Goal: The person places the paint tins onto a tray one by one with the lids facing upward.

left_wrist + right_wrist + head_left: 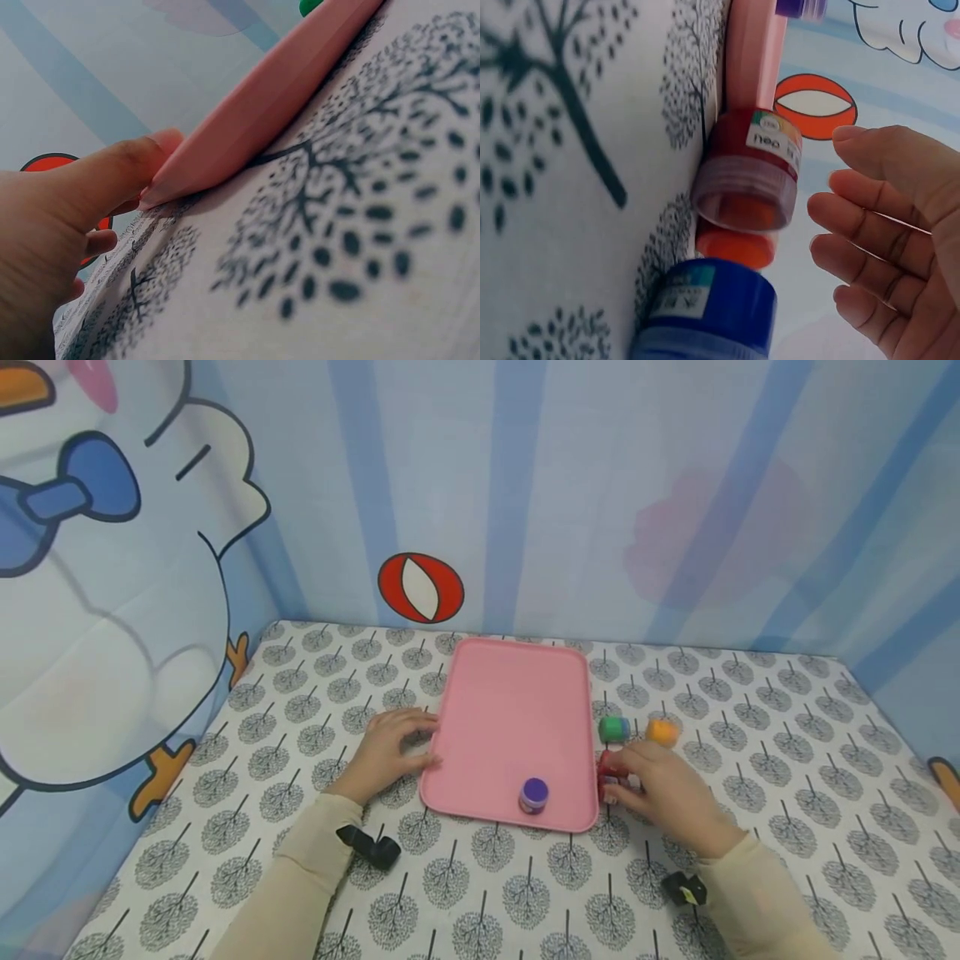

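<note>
A pink tray point(517, 718) lies on the tree-print cloth. Inside it, near the front right corner, stands a small jar with a purple lid point(535, 793). My left hand point(390, 752) touches the tray's left rim, its thumb reaching over the edge in the left wrist view. At the tray's right edge, my right hand point(667, 789) is around a small red jar point(754, 169). The right wrist view shows its fingers point(847, 217) relaxed and apart from that jar. Close by are a blue jar point(712, 307) and a partly hidden orange-red jar point(739, 247).
Beyond my right hand lie a green jar point(613, 729) and an orange jar point(663, 732), the latter blurred. Black wrist cameras are strapped to both sleeves. Printed curtains point(570, 502) stand behind and beside the cloth-covered table point(487, 893).
</note>
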`<state>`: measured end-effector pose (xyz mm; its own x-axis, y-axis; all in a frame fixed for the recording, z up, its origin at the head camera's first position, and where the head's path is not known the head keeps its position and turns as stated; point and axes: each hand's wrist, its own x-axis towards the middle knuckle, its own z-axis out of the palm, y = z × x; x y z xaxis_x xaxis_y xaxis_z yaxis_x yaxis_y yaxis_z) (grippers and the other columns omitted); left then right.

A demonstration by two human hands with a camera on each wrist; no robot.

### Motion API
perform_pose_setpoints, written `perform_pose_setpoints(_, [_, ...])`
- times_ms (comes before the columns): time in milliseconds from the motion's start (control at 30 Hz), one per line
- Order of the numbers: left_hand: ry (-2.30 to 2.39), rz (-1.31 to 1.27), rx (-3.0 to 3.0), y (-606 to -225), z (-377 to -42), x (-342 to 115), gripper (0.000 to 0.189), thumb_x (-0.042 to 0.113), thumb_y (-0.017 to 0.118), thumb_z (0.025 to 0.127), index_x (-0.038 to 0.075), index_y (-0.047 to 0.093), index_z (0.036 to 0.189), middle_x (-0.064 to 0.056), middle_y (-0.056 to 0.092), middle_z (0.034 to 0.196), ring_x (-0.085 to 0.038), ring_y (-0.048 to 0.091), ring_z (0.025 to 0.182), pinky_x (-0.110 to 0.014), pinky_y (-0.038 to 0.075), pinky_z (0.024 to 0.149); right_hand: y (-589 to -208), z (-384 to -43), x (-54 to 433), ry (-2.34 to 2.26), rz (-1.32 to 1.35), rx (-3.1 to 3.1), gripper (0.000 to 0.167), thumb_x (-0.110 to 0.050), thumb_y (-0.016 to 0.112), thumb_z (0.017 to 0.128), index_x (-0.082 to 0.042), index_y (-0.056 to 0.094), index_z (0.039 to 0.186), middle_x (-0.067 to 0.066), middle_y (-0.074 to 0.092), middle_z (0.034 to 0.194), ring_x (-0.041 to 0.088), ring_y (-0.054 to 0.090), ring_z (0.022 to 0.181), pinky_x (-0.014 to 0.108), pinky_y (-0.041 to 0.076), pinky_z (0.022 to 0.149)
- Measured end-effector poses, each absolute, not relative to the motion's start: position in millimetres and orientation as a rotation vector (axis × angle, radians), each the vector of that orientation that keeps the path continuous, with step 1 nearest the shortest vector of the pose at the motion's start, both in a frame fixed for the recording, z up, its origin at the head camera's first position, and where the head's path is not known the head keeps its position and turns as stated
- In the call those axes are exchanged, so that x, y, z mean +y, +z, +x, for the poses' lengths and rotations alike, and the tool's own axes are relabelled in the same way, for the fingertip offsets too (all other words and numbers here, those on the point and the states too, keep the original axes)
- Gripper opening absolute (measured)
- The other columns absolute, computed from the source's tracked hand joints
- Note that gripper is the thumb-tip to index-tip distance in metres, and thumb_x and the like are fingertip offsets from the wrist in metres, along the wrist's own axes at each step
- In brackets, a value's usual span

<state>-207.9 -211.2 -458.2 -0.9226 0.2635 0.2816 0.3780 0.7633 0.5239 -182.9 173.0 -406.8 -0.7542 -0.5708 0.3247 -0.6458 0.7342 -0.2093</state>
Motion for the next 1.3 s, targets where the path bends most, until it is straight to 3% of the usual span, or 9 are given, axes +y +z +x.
perform_pose_setpoints(233, [-0.89, -0.515, -2.76, -458, -208, -211, 0.053, 0.035, 0.08, 0.075, 0.013, 0.065, 0.122, -0.006, 0.061, 0.133, -0.032, 0.047, 0.132, -0.058, 0.025, 0.114, -404, -183, 182, 0.357, 0.928, -2.737, 0.023, -0.023, 0.079, 0.076, -0.011, 0.07, 0.093, 0.0, 0.069, 0.088, 0.015, 0.061, 0.08, 0.038, 0.055, 0.075])
perform_pose_setpoints(367, [-0.914, -0.509, -2.767, -460, -207, -211, 0.054, 0.035, 0.08, 0.075, 0.013, 0.065, 0.122, -0.007, 0.061, 0.134, -0.032, 0.046, 0.132, -0.059, 0.023, 0.115, -403, -182, 186, 0.302, 0.923, -2.768, 0.026, -0.024, 0.081, 0.073, -0.012, 0.071, 0.093, -0.001, 0.069, 0.088, 0.016, 0.062, 0.08, 0.041, 0.055, 0.078])
perform_pose_setpoints(600, [-0.932, -0.49, -2.778, -456, -205, -211, 0.057, 0.036, 0.08, 0.074, 0.013, 0.063, 0.124, -0.009, 0.058, 0.136, -0.033, 0.045, 0.133, -0.057, 0.021, 0.116, -403, -184, 186, 0.244, 0.941, -2.798, 0.031, -0.027, 0.083, 0.07, -0.015, 0.071, 0.096, -0.003, 0.064, 0.082, 0.012, 0.054, 0.073, 0.037, 0.051, 0.069])
perform_pose_setpoints(1000, [-0.925, -0.487, -2.782, -456, -205, -209, 0.055, 0.035, 0.08, 0.074, 0.013, 0.064, 0.122, -0.009, 0.059, 0.136, -0.033, 0.046, 0.133, -0.059, 0.022, 0.115, -408, -184, 185, 0.16, 0.931, -2.829, 0.041, -0.026, 0.084, 0.069, -0.012, 0.068, 0.105, 0.001, 0.067, 0.087, 0.022, 0.061, 0.087, 0.047, 0.053, 0.085])
perform_pose_setpoints(1300, [-0.92, -0.481, -2.782, -454, -203, -208, 0.055, 0.035, 0.08, 0.074, 0.012, 0.064, 0.122, -0.01, 0.059, 0.136, -0.034, 0.046, 0.132, -0.059, 0.023, 0.115, -405, -182, 183, 0.177, 0.916, -2.878, 0.029, -0.026, 0.082, 0.072, -0.014, 0.065, 0.091, -0.003, 0.063, 0.079, 0.019, 0.059, 0.081, 0.045, 0.053, 0.083])
